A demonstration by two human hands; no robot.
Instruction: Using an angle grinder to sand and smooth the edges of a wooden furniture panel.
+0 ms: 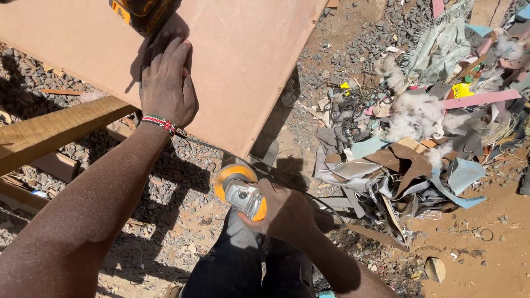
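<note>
My left hand lies flat, fingers together, on a large pinkish-brown board that rests on a wooden beam. A beaded bracelet circles that wrist. My right hand grips an angle grinder with an orange guard and grey metal head, held just below the board's near corner and apart from it. A thin black cord runs from under the left wrist toward the grinder. My dark trousers show below.
A yellow and black power tool sits on the board above my left hand. Gravel ground lies underneath. A heap of fabric scraps, stuffing, wires and board offcuts fills the right side. More timber lies at the left.
</note>
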